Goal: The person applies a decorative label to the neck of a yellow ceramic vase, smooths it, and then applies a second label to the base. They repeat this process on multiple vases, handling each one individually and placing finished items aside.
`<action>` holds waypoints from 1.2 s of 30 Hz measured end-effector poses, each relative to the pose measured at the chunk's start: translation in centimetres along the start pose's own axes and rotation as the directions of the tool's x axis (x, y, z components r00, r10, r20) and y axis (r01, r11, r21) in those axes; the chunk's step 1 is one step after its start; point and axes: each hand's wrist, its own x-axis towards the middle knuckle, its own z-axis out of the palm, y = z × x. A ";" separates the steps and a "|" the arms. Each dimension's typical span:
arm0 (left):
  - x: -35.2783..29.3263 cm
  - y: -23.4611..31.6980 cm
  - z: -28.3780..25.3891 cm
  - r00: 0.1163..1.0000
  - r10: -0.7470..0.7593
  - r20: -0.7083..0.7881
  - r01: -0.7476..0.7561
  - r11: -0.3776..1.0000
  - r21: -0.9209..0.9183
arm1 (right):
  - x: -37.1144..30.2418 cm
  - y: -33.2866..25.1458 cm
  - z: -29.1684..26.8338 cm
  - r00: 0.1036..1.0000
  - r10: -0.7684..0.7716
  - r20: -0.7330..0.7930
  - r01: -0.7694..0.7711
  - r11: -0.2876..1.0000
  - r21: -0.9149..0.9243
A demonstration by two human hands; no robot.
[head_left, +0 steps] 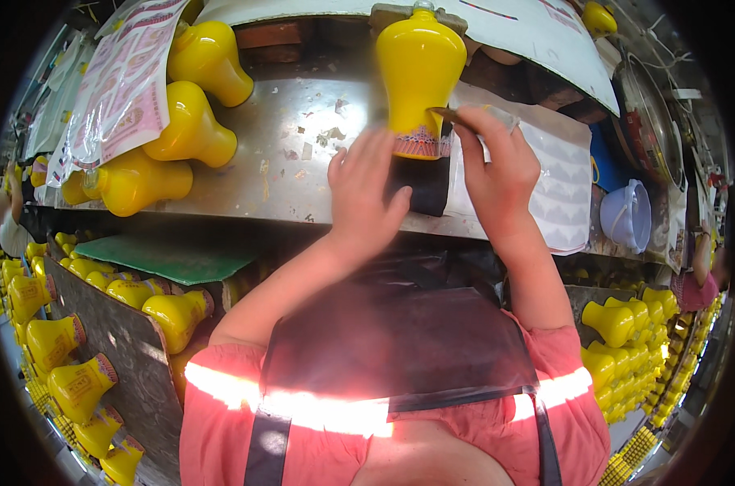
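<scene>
A glossy yellow vase [421, 69] lies in front of me, its neck pointing away and its base toward me. A patterned blue and red band [418, 142] circles it near the base. My right hand [501, 166] pinches a thin brown blade-like tool [450, 116], its tip at the vase's right side just above the band. My left hand [366, 190] is beside the base on the left, thumb spread and fingers stretched out, slightly blurred; whether the fingertips touch the vase I cannot tell. Under the base end is a black pad [420, 185].
Several yellow vases [191, 125] lie at the table's left, by printed pink sheets [128, 101]. Right of the pad is a sheet of grey shapes [554, 182], then a pale bucket [627, 215]. Banded vases [80, 389] fill racks at lower left; more yellow vases [619, 324] stand right.
</scene>
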 end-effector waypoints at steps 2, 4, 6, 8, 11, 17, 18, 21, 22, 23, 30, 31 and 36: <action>0.0 -0.1 -0.1 1.000 0.000 0.004 0.000 1.000 -0.002 | 0.0 -0.7 -0.6 0.967 -0.204 0.154 0.200 0.979 0.043; 0.2 -0.2 -0.2 1.000 -0.016 0.016 0.017 0.999 -0.045 | -0.1 -1.2 -1.0 0.907 -0.363 0.212 0.311 0.919 0.244; 0.3 -0.3 -0.4 1.000 -0.018 0.019 0.019 0.997 -0.076 | -0.4 -1.4 -1.6 0.942 -0.146 0.303 0.031 0.934 0.355; 0.2 -0.3 -0.6 1.000 -0.009 0.030 0.012 0.995 -0.098 | -0.3 -1.3 -2.0 0.891 0.196 0.409 -0.401 0.762 0.509; 0.2 0.0 -0.7 0.999 -0.015 0.047 0.018 0.998 -0.056 | 0.0 -1.5 -1.8 0.783 0.481 0.395 -0.571 0.808 0.147; 0.3 0.3 -0.4 0.999 -0.021 0.029 0.022 0.999 -0.038 | -0.5 -3.1 1.4 0.848 0.285 0.447 -0.238 0.958 -0.159; 0.3 0.3 -0.4 1.000 -0.010 0.028 0.011 1.000 -0.028 | -0.6 -3.1 1.7 0.840 0.299 0.453 -0.236 0.953 -0.191; 0.3 0.4 -0.4 1.000 -0.005 0.028 0.006 1.000 -0.025 | -0.7 -2.8 2.2 0.826 0.311 0.470 -0.233 0.948 -0.217; 0.3 0.4 -0.4 1.000 -0.013 0.024 0.014 0.999 -0.029 | -0.7 -2.7 2.2 0.814 0.323 0.483 -0.250 0.945 -0.211; 0.3 0.4 -0.4 1.000 -0.020 0.018 0.021 0.999 -0.039 | -0.7 -2.6 2.1 0.809 0.329 0.487 -0.262 0.944 -0.202; 0.5 0.6 -0.7 0.998 -0.047 -0.040 0.044 0.996 -0.072 | -0.7 -2.6 2.1 0.750 0.402 0.525 -0.385 0.911 -0.147; 0.5 0.7 -0.7 0.997 -0.063 -0.045 0.059 0.995 -0.084 | -0.7 -2.7 2.1 0.750 0.403 0.525 -0.392 0.910 -0.137; 0.6 0.9 -0.7 0.988 -0.149 -0.029 0.143 0.976 -0.162 | -0.8 -2.7 2.0 0.759 0.403 0.512 -0.439 0.897 -0.056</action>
